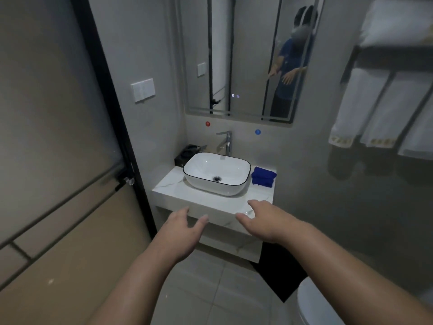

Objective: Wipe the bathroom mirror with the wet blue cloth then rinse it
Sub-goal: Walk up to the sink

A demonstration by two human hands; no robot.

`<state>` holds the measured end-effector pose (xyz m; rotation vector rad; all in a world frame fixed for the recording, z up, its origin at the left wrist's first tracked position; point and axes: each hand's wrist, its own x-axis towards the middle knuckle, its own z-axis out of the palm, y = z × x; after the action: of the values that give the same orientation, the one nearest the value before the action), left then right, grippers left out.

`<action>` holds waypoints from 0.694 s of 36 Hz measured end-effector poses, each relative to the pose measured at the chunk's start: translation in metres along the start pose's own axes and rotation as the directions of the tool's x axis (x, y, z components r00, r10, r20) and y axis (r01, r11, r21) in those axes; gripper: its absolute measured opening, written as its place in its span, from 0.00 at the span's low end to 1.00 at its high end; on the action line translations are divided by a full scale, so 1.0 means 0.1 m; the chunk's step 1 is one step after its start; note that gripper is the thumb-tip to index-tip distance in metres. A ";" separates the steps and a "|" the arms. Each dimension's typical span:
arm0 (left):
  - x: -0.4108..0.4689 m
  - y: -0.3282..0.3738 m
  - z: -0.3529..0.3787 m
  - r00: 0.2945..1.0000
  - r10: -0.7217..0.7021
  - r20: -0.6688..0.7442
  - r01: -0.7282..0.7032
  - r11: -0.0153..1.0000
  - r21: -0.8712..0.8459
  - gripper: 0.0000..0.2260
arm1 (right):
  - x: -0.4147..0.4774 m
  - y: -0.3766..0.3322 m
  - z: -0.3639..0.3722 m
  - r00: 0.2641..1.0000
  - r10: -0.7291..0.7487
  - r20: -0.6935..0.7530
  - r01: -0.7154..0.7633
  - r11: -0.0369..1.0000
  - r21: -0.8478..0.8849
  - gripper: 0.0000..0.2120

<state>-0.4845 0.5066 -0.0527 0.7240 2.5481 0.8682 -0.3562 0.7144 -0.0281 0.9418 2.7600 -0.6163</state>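
A folded blue cloth (263, 176) lies on the marble counter (210, 202), just right of the white basin (216, 173). Above the chrome tap (226, 143) hangs the wall mirror (243, 57), which reflects a person in a blue shirt. My left hand (182, 233) and my right hand (264, 221) are both stretched forward in front of the counter's near edge, fingers relaxed and spread, holding nothing. Neither hand touches the cloth; the right hand is the nearer one, below it.
A black box (186, 154) stands left of the basin. A frosted glass door with a black frame (58, 160) fills the left. White towels hang on a rack (386, 109) at the right. A toilet's edge (314, 303) shows at the bottom right.
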 end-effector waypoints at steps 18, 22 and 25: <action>1.72 0.21 -0.03 1.000 -0.005 -0.006 0.006 0.998 0.062 0.37 | 1.50 0.15 -0.32 0.999 -0.040 0.007 0.039 0.996 0.078 0.34; 2.17 0.08 -0.07 1.000 -0.005 0.021 0.004 0.999 0.037 0.37 | 1.90 0.04 -0.34 0.999 -0.031 0.018 0.030 0.997 0.065 0.34; 2.54 0.05 -0.13 0.999 0.011 0.047 -0.013 0.999 0.034 0.36 | 2.24 -0.03 -0.36 1.000 0.000 0.027 -0.001 0.999 0.040 0.35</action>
<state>-0.6945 0.6482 -0.0804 0.7616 2.5253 0.8034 -0.5354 0.8501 -0.0570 0.9358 2.7331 -0.6817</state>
